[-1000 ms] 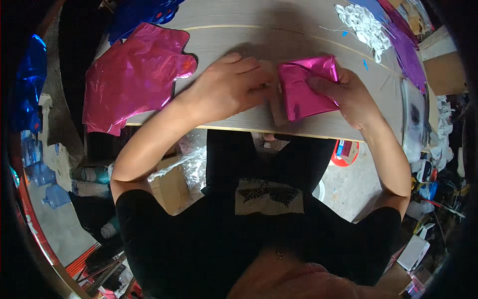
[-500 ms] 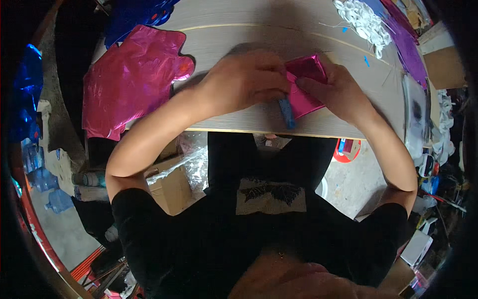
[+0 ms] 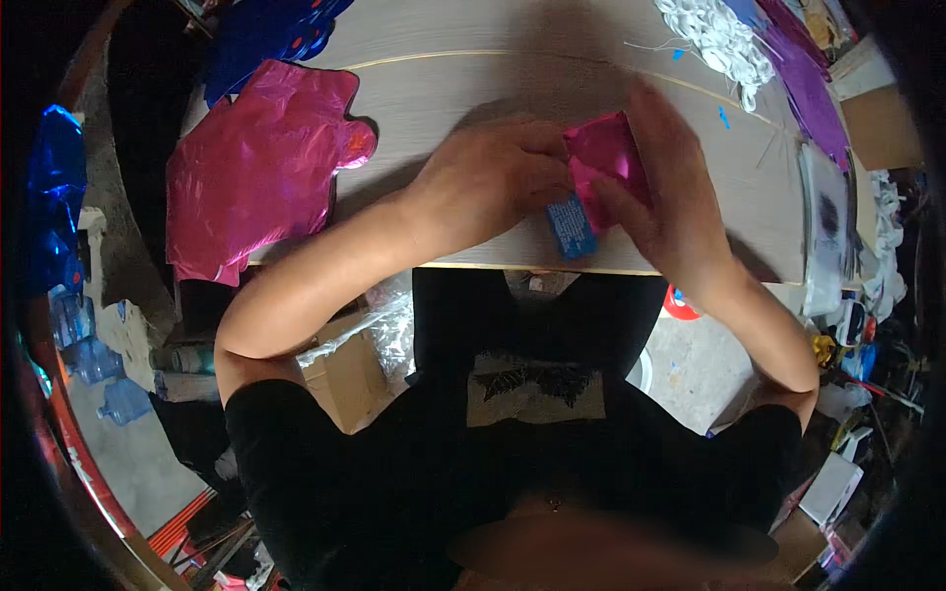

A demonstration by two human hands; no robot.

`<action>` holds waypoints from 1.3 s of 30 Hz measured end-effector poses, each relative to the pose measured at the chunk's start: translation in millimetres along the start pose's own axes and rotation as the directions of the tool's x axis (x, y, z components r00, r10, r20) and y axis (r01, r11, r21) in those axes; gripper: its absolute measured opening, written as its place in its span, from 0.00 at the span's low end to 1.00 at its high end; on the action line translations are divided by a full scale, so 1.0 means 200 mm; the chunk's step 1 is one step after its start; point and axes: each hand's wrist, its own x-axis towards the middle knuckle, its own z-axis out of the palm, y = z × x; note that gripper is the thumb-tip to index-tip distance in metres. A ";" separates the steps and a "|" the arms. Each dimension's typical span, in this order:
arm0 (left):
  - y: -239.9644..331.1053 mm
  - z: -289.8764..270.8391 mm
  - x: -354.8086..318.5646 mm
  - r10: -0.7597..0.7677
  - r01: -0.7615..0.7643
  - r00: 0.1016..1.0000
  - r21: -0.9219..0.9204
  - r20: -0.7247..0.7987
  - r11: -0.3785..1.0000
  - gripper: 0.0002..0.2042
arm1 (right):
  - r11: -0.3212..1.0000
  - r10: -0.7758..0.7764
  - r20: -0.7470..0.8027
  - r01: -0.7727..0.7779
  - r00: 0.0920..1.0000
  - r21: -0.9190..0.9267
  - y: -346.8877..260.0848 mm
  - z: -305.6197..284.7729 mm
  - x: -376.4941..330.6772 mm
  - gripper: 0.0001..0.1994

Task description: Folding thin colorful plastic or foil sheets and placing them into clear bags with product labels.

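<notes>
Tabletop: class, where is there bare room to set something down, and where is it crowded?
Bare tabletop shows beyond the left hand and right hand, between the blue foil and the white heap; a smaller patch lies between the right hand and clear packet. Crowded: left, under pink foil; between the hands, folded foil and a blue piece.

I see a counter (image 3: 434, 98) with a pale wood-grain top and a thin yellowish seam curving across it through my lens. Light falls on the counter, with a soft dark shadow over its middle. The floor (image 3: 690, 369) below it is grey, like concrete. Under the counter's near edge, toward its left end, I make out a cardboard box (image 3: 345, 379) beside crumpled clear plastic (image 3: 396, 330). Farther left of the counter are blue-tinted water bottles (image 3: 123, 402). Right of the counter, a jumble of odds and ends (image 3: 857, 366) runs into darkness.
</notes>
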 end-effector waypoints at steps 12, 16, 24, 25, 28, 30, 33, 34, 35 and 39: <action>0.15 0.05 -0.15 -0.051 0.054 0.998 0.124 -0.027 0.991 0.09 | 0.927 -0.339 0.145 0.357 0.929 -0.117 -0.16 0.10 -0.33 0.26; 0.37 0.06 -0.26 -0.091 0.115 0.990 0.240 -0.108 0.964 0.08 | 0.889 -0.398 0.094 0.409 0.913 -0.208 -0.16 0.12 -0.38 0.20; 0.50 0.14 -0.39 -0.770 0.532 0.459 -0.831 0.443 -0.161 0.19 | 0.904 -0.426 0.003 0.425 0.905 -0.044 -0.22 0.14 -0.42 0.16; 0.48 0.19 -0.39 -0.742 0.471 0.465 -0.845 0.482 -0.254 0.17 | 0.902 -0.430 0.004 0.430 0.903 -0.041 -0.23 0.13 -0.43 0.16; 0.50 0.22 -0.37 -0.756 0.366 0.433 -0.862 0.491 -0.350 0.15 | 0.891 -0.446 0.064 0.449 0.893 -0.057 -0.24 0.10 -0.41 0.17; 0.54 0.21 -0.33 -0.803 0.342 0.423 -0.895 0.419 -0.287 0.16 | 0.897 -0.388 0.209 0.316 0.898 0.308 -0.19 0.02 -0.37 0.23; 0.54 0.24 -0.35 -0.825 0.387 0.383 -0.883 0.415 -0.265 0.16 | 0.909 -0.411 0.200 0.383 0.889 0.164 -0.16 0.02 -0.29 0.31; 0.54 0.25 -0.35 -0.826 0.387 0.382 -0.883 0.415 -0.265 0.16 | 0.909 -0.411 0.200 0.383 0.889 0.166 -0.15 0.03 -0.27 0.31; 0.54 0.25 -0.35 -0.837 0.411 0.374 -0.880 0.400 -0.237 0.16 | 0.924 -0.383 0.251 0.371 0.889 0.095 -0.13 0.04 -0.24 0.33; 0.54 0.29 -0.35 -0.882 0.419 0.335 -0.891 0.331 -0.175 0.15 | 0.955 -0.294 0.326 0.287 0.899 0.069 -0.13 0.07 -0.25 0.35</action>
